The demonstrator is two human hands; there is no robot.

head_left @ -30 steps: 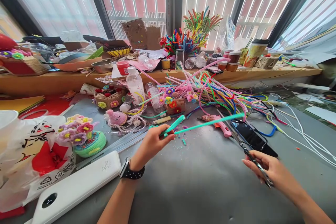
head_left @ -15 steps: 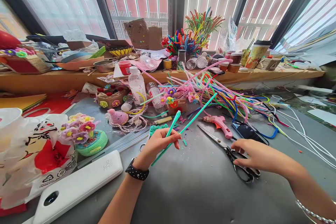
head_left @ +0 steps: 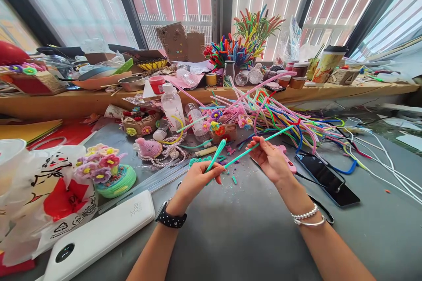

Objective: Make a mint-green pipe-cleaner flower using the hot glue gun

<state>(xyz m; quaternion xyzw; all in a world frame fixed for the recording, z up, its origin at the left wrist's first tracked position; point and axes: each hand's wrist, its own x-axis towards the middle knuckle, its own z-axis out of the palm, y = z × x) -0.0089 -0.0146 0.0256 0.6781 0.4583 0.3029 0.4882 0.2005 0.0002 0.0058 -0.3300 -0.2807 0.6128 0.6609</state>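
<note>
My left hand (head_left: 198,180) is closed on a teal pipe cleaner (head_left: 240,154) near its bent end, a short stub sticking up from the fingers. My right hand (head_left: 268,158) pinches the same teal pipe cleaner farther along, where it runs up and to the right. Both hands hover over the grey table (head_left: 237,232). The scissors (head_left: 321,210) lie on the table behind my right forearm, mostly hidden. A pink glue gun (head_left: 288,163) lies just beyond my right hand.
A black phone (head_left: 326,175) lies to the right. A heap of coloured pipe cleaners (head_left: 283,116) covers the table's far middle. A white power bank (head_left: 99,232), a flower craft (head_left: 105,169) and a plastic bag (head_left: 42,197) sit left. White cables (head_left: 389,162) trail right.
My right hand set the scissors down on the table, let go of them, and moved left and up to pinch the teal pipe cleaner. My left hand stayed in place.
</note>
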